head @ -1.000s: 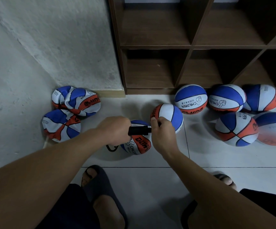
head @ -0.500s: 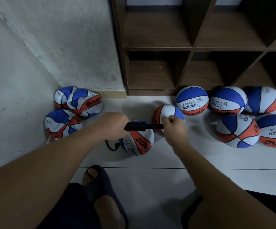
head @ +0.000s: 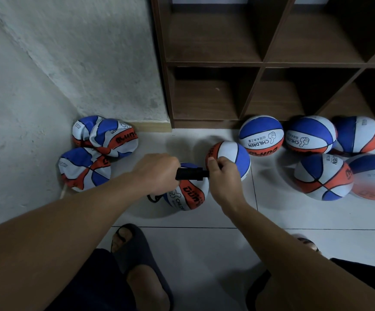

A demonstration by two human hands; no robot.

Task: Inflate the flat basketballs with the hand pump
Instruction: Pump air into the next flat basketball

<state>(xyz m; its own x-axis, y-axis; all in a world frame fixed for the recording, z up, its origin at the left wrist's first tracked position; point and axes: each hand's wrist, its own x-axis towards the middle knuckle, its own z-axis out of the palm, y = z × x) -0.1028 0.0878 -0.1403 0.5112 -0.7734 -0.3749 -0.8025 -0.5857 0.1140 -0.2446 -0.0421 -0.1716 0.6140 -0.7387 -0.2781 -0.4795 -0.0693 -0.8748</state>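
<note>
**Pumping in progress: hose connection at risk**

Left hand point(head: 157, 171) clamps the black plastic hand pump point(head: 190, 173) barrel; right hand point(head: 221, 176) grips its handle. Below sits the part-inflated blue, white and orange basketball point(head: 187, 196). An unsteadied ball may roll, likely dislodging the needle.
</note>
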